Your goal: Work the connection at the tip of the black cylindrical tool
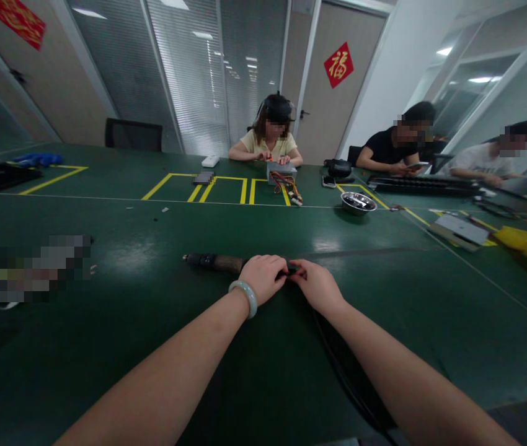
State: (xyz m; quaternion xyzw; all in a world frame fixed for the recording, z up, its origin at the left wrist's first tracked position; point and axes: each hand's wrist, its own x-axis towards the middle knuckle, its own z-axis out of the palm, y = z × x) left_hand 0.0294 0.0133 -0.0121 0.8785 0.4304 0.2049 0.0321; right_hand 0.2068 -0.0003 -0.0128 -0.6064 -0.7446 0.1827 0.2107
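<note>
- The place looks like an office room set up as an assembly workshop.
- Upper left and centre, tall glass partitions with pale slatted blinds suggest an office, as does the light wooden door at upper right of centre.
- A black mesh-backed chair stands at left of centre.
- A long green work table, marked with yellow tape outlines, fills the frame.
- Workshop items lie on it: a grey metal box with coloured wires at upper centre, a dark cylindrical tool with a metal tip mid-frame.
</note>
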